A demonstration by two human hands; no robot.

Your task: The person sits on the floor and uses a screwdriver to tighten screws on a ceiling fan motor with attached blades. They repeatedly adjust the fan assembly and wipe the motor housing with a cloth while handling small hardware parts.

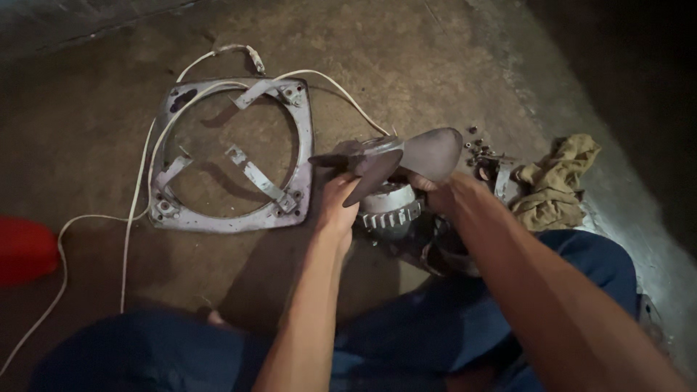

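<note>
A dark grey fan blade assembly [406, 156] sits on a ribbed round metal motor [388, 210], held just above the concrete floor. My left hand [340, 197] grips the left blade and the motor's left side. My right hand [435, 192] holds the right side under the wide blade, partly hidden by it. My knees in blue trousers fill the lower part of the view.
A square grey metal fan frame [301, 138] with broken struts lies flat to the left. A white power cord [138, 189] loops over it. Small screws [479, 149] and an olive rag [555, 181] lie to the right. A red object [25, 247] sits at the left edge.
</note>
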